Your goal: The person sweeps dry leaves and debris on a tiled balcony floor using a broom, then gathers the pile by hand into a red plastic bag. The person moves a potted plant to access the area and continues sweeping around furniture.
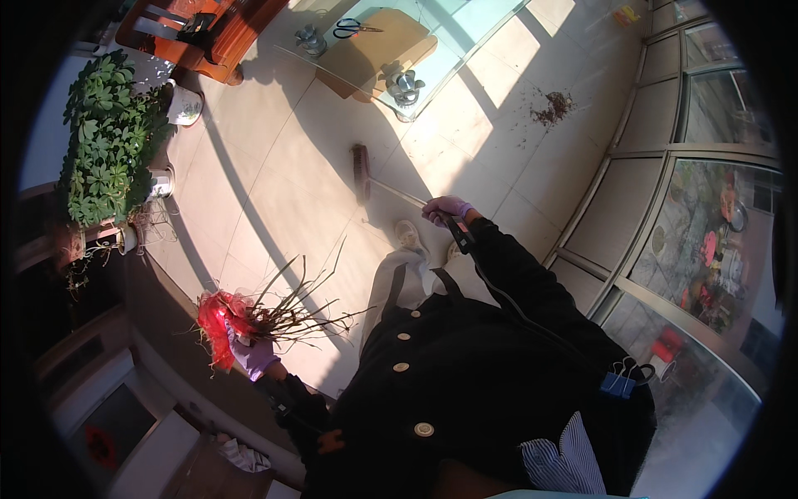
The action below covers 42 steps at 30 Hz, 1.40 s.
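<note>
My left hand [253, 356], in a purple glove, is closed round a bundle of dry twigs [287, 320] together with a crumpled red plastic bag [220, 320]. The twigs stick out to the right, over the tiled floor. My right hand [445, 211], also gloved in purple, grips the handle of a broom [361, 173]. Its thin pale stick runs left to a dark reddish brush head resting on the floor ahead of my feet. Farther right on the tiles lies a pile of brown debris [552, 108], apart from the broom.
A glass table [455, 37] with scissors [357, 29] on it stands ahead. Leafy potted plants [104, 141] line the left, near a wooden chair [212, 37]. Glass-paned panels [698, 224] run along the right. A small yellow and red item [625, 15] lies far right.
</note>
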{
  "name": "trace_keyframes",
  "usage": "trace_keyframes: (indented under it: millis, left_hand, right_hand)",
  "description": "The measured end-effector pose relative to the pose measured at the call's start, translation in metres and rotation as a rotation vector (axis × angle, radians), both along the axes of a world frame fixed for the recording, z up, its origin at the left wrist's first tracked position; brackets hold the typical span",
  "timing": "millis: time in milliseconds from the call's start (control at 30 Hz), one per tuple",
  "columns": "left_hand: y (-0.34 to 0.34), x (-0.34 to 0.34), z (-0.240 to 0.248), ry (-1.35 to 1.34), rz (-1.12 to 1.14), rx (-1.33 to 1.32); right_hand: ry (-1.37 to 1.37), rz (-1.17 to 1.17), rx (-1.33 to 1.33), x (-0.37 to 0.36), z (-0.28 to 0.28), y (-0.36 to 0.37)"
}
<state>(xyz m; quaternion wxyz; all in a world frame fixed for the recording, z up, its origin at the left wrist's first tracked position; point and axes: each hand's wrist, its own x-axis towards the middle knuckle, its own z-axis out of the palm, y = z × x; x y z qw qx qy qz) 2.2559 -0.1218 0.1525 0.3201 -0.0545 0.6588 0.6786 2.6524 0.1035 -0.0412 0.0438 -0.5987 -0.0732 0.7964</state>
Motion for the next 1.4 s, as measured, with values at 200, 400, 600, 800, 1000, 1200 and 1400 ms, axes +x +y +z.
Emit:
trace_keyframes:
  millis: [200,400,600,800,1000,1200,1400]
  left_hand:
    - [0.030,-0.033,-0.027,-0.365,0.160,0.206]
    - [0.080,-0.019,-0.057,-0.137,-0.042,0.063]
    - [0.152,0.023,-0.051,-0.411,0.226,0.056]
    - [0.224,0.092,-0.019,-0.366,0.128,0.108]
    - [0.277,0.215,0.012,-0.339,0.211,0.034]
    - [0.333,0.323,0.030,0.013,-0.082,-0.135]
    - [0.390,0.389,0.037,-0.049,-0.150,-0.043]
  right_hand:
    - [-0.091,-0.257,-0.069,0.149,0.026,0.039]
    - [-0.363,-0.170,0.229,0.174,0.043,0.066]
    - [-0.187,-0.274,0.243,0.181,0.086,0.020]
    - [-0.216,-0.067,0.043,0.267,0.052,0.080]
    - [-0.237,-0.032,0.199,0.424,0.037,0.214]
    - [-0.301,-0.194,0.319,0.462,0.057,0.249]
    - [0.103,-0.257,0.178,0.451,0.023,0.309]
